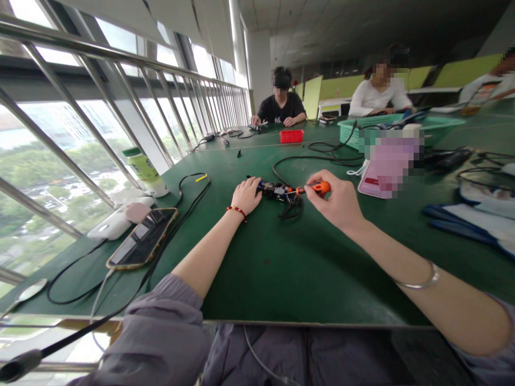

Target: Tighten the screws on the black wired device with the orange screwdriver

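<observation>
A small black device [276, 190] with wires lies on the green table, in the middle of the head view. Its left end is under my left hand [248, 195], whose fingers are closed round it. My right hand [332, 198] grips an orange and black screwdriver [321, 187] by the handle. The shaft points left, and its tip is at the right part of the device, among the wires. Whether the tip sits in a screw is too small to tell. A black cable loops out from beside the device.
A phone [142, 238], a white power bank [116, 222] and a green bottle [145, 171] stand or lie left. Ahead are a red tray [292, 136] and a green basket [350, 134]. A pink phone-like item [378, 174] is right. Several people sit beyond.
</observation>
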{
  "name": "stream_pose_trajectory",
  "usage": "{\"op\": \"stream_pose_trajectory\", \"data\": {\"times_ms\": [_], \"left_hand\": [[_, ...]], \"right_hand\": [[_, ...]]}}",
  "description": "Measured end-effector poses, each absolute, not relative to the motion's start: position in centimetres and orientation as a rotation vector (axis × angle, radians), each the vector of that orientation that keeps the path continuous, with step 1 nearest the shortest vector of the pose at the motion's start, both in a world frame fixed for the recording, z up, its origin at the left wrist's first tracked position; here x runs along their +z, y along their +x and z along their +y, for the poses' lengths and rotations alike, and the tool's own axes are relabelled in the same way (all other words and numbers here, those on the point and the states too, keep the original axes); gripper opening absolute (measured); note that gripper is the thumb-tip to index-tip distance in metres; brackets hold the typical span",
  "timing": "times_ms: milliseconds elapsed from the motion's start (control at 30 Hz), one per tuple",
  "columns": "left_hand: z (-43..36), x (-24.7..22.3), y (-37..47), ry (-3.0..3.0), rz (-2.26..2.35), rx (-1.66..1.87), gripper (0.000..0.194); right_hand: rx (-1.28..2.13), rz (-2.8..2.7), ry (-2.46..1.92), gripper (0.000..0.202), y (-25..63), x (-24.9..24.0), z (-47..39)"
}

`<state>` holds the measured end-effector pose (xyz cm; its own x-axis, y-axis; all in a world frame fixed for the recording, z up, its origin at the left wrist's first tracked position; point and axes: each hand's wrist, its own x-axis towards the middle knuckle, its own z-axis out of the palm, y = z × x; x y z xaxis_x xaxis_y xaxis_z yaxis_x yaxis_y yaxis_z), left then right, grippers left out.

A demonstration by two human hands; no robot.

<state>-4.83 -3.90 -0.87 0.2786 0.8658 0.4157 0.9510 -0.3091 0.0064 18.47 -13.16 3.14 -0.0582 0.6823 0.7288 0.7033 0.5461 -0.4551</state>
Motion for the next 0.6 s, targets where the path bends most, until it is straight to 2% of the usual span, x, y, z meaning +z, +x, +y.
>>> {"op": "stream_pose_trajectory", "data": {"times_ms": [433, 600], "left_hand": [[-3.83, -0.95, -4.9, -2.311, -1.68, -0.517, 0.047], [-3.81, -0.96, -4.94, -2.321, -1.683, -0.525, 0.047]], "right_hand": [[-0.041, -1.752, -1.161, 0.014, 18.36, 3.22, -13.15], [0.051, -1.788, -1.166, 0.027, 18.53, 3.23, -13.22]]}}
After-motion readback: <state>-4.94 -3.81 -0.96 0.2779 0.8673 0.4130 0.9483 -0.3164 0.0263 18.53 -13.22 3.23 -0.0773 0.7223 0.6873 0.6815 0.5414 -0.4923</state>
